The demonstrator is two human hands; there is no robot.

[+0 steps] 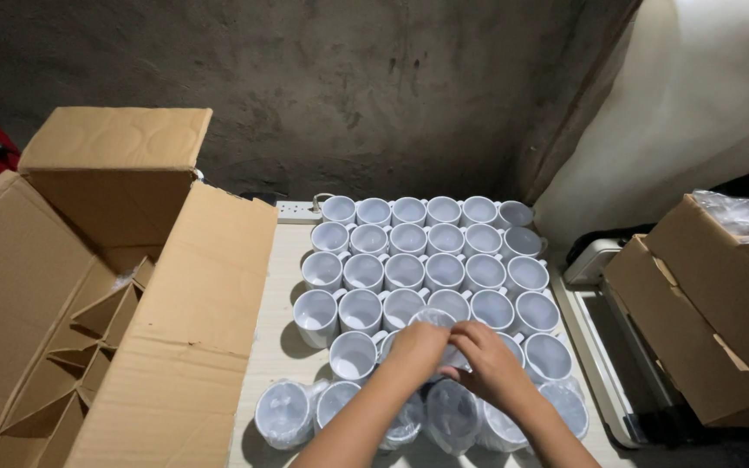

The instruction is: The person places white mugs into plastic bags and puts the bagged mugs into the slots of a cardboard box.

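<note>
Both my hands meet over one white mug wrapped in clear plastic (437, 322) near the front of the table. My left hand (418, 347) grips its left side and my right hand (489, 360) pinches the plastic on its right. Several bare white mugs (405, 270) stand upright in tight rows behind it. Several more mugs still in plastic bags (283, 412) sit in the front row, under my forearms.
A large open cardboard box with dividers (88, 347) stands at the left, its flap leaning against the table (266, 364). A white power strip (296, 208) lies at the table's back edge. More cardboard boxes (713, 303) are stacked at the right beside a white machine (604, 334).
</note>
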